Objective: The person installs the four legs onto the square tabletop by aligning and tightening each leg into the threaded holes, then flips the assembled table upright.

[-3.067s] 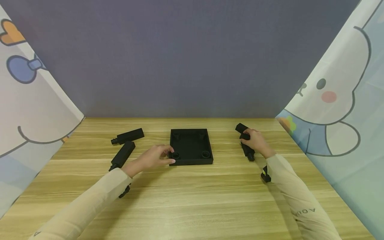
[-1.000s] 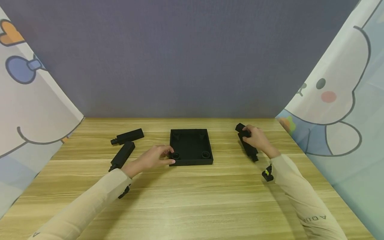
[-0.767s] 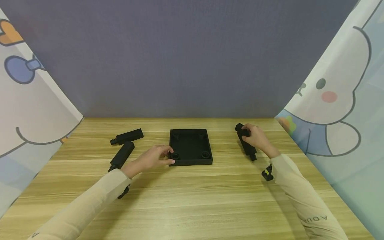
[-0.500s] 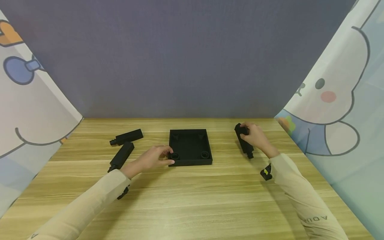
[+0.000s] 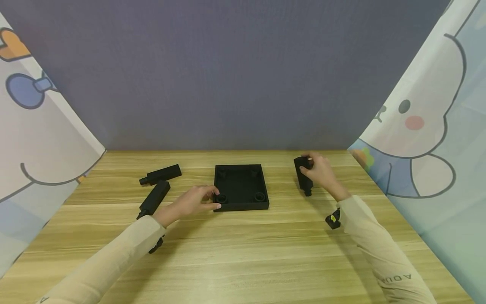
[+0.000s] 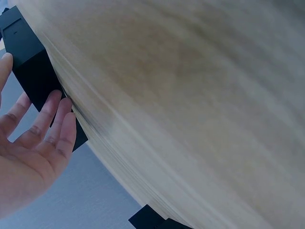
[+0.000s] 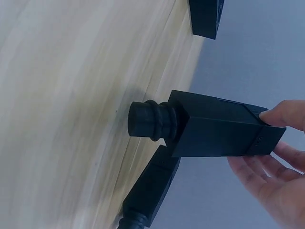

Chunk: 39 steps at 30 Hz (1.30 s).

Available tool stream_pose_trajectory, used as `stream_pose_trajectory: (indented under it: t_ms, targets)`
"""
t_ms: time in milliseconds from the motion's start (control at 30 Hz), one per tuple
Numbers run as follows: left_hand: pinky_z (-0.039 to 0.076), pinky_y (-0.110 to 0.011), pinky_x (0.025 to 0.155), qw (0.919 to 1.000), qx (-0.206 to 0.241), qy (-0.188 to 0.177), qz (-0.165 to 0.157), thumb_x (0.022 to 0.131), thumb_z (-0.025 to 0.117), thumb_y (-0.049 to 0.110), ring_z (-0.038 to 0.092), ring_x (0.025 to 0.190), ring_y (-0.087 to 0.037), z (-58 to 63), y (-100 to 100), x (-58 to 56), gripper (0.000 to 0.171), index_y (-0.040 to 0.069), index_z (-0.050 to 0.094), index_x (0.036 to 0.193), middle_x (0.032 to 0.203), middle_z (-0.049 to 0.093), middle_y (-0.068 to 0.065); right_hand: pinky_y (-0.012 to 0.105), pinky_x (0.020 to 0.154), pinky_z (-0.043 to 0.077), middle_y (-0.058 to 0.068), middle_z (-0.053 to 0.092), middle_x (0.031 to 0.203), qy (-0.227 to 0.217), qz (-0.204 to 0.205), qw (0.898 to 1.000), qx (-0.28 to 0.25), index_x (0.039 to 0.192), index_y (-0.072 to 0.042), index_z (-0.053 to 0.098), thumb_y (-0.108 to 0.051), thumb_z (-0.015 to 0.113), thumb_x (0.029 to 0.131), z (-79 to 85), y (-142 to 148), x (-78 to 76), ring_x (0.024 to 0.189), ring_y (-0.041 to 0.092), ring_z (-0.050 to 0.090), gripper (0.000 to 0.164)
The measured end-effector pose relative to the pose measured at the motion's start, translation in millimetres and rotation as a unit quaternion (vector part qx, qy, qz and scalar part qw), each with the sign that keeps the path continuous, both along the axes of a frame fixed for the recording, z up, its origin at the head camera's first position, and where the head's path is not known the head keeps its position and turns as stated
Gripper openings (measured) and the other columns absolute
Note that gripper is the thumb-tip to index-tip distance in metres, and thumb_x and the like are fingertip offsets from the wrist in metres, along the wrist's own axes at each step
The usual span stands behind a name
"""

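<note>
My right hand [image 5: 320, 171] holds a black rectangular block [image 7: 214, 126] by its plain end, thumb on one side and fingers on the other. The block's ridged round peg [image 7: 145, 119] points down toward the table. Beside it in the right wrist view lies a second black block [image 7: 152, 183], hidden in the head view. At the near left corner of a black square tray [image 5: 241, 183], my left hand [image 5: 191, 202] grips the walls between thumb and fingers. Round sockets show in the tray's corners. In the left wrist view, several fingertips rest against the tray's outer wall [image 6: 35, 81].
Left of the tray, two black blocks lie on the wooden table: one block at the back [image 5: 165, 173] and another block [image 5: 155, 197] partly covered by my left forearm. A grey panel [image 5: 228, 76] closes off the back. Printed cloths [image 5: 429, 139] flank both sides.
My right hand has shifted slightly left and back, and the block in it has tipped from slanted to more upright, its peg swinging left. My left hand and the tray have stayed put.
</note>
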<state>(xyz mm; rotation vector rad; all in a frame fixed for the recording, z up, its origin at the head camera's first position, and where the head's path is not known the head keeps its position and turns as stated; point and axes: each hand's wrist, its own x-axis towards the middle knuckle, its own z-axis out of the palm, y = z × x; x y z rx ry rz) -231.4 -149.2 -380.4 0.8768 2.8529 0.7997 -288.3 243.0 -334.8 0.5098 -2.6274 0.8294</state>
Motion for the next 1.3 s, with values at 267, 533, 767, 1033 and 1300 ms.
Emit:
stream_pose_trajectory:
  t_ms: [267,533,767,1033,1300]
  targets:
    - [0.049,-0.03,0.071,1.0,0.001,0.0,-0.002,0.083,0.066,0.038,0.061,0.085,-0.017,-1.2,0.0,0.3,0.037,0.013,0.059,0.11,0.096,0.064,-0.004,0.05,0.079,0.049,0.025,0.053,0.114,-0.031,0.002,0.999,-0.029,0.119,0.005,0.053,-0.006,0.063,0.082,4.5,-10.0,-0.3,0.096,0.04,0.057,0.04]
    - [0.05,-0.032,0.073,0.9999,0.004,-0.014,0.004,0.083,0.065,0.04,0.061,0.089,-0.018,-2.9,-1.1,0.5,0.038,0.014,0.059,0.11,0.099,0.064,-0.004,0.046,0.08,0.051,0.023,0.051,0.114,-0.04,0.008,0.998,-0.053,0.123,0.003,0.051,-0.005,0.064,0.082,7.6,-23.4,-0.3,0.097,0.037,0.057,0.045]
    - [0.049,-0.029,0.07,1.0,0.004,-0.006,-0.002,0.083,0.065,0.039,0.061,0.085,-0.017,-3.6,-1.6,0.2,0.037,0.013,0.059,0.109,0.096,0.064,-0.004,0.045,0.081,0.051,0.02,0.05,0.113,-0.042,0.029,0.995,-0.08,0.124,0.0,0.051,-0.005,0.065,0.082,5.0,-34.6,-3.7,0.101,0.036,0.055,0.045]
    - [0.048,-0.028,0.068,1.0,0.003,-0.006,-0.004,0.083,0.065,0.038,0.061,0.083,-0.017,-3.3,-0.3,0.2,0.037,0.013,0.059,0.109,0.094,0.064,-0.004,0.043,0.083,0.051,0.018,0.052,0.116,-0.044,0.05,0.991,-0.12,0.123,-0.002,0.053,-0.005,0.064,0.083,7.1,-47.0,-4.1,0.104,0.033,0.055,0.042]
    - [0.048,-0.029,0.069,1.0,0.005,-0.007,-0.003,0.083,0.065,0.037,0.06,0.081,-0.016,-1.7,0.6,0.6,0.037,0.013,0.059,0.11,0.093,0.064,-0.005,0.042,0.083,0.051,0.018,0.055,0.116,-0.037,0.07,0.985,-0.155,0.123,-0.004,0.053,-0.007,0.064,0.083,13.8,-58.0,-5.0,0.104,0.033,0.056,0.042]
